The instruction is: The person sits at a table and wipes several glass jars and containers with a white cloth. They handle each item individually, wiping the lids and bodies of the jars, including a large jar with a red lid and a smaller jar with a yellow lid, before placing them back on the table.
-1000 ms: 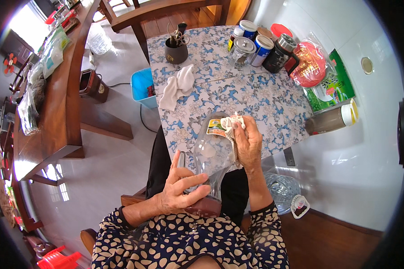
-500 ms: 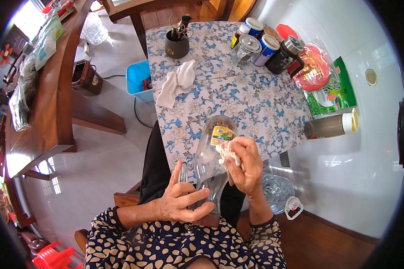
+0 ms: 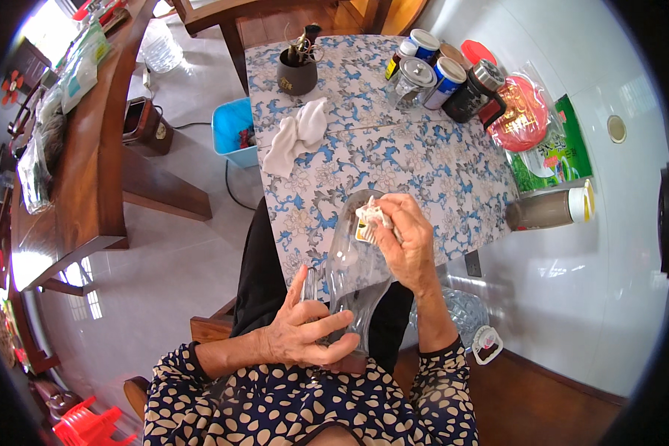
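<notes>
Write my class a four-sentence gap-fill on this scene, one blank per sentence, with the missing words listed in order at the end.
1. The right hand presses a crumpled ____ cloth against the clear jug.
2. The left hand holds the same ____.
3. The bin nearest the left edge of the table is bright ____.
4. The flask with a handle and a steel lid is ____.

Missing words: white; jug; blue; black.
</notes>
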Demonstrator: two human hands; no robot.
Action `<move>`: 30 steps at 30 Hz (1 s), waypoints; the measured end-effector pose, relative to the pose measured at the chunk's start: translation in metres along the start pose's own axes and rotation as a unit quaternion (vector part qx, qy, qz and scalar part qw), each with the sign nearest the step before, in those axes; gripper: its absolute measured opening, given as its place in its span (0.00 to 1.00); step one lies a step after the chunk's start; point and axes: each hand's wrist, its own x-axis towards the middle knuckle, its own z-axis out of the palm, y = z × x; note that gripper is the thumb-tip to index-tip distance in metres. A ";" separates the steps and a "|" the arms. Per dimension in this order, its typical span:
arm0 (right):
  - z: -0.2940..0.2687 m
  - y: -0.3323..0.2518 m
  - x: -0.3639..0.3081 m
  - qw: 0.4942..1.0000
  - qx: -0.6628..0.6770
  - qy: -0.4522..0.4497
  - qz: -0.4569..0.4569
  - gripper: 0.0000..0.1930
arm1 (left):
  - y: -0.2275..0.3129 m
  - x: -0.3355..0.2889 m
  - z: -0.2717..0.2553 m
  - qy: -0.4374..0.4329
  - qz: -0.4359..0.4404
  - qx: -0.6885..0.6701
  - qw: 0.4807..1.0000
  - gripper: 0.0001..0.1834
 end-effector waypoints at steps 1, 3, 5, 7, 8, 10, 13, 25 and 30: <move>-0.001 -0.006 -0.003 1.000 0.001 0.000 -0.009 0.12 | 0.000 0.000 0.000 0.000 -0.002 0.000 1.000 0.16; -0.003 -0.018 -0.013 1.000 -0.013 -0.001 -0.025 0.14 | -0.001 0.001 -0.002 -0.006 0.000 0.001 1.000 0.16; -0.007 -0.027 -0.023 0.998 -0.032 0.000 -0.057 0.15 | -0.001 0.003 -0.005 -0.019 0.006 0.003 1.000 0.15; -0.009 -0.037 -0.032 0.996 -0.038 -0.011 -0.081 0.15 | 0.002 0.005 -0.007 -0.015 -0.002 -0.009 1.000 0.15; -0.010 -0.041 -0.035 0.995 -0.038 -0.014 -0.096 0.15 | 0.004 0.005 -0.008 -0.013 -0.006 -0.015 1.000 0.15; -0.010 -0.044 -0.040 0.992 -0.037 -0.019 -0.120 0.16 | 0.004 0.003 -0.006 0.006 -0.009 -0.021 1.000 0.16; -0.006 -0.033 -0.038 0.997 -0.005 0.012 -0.079 0.16 | 0.000 0.000 -0.006 0.016 -0.014 -0.024 0.999 0.16; 0.019 0.026 -0.009 0.963 0.151 0.141 0.174 0.09 | -0.005 -0.002 -0.013 0.071 -0.095 -0.102 0.988 0.22; 0.010 -0.006 -0.029 0.989 0.075 0.116 0.058 0.10 | -0.007 0.002 -0.017 0.062 -0.093 -0.096 0.989 0.22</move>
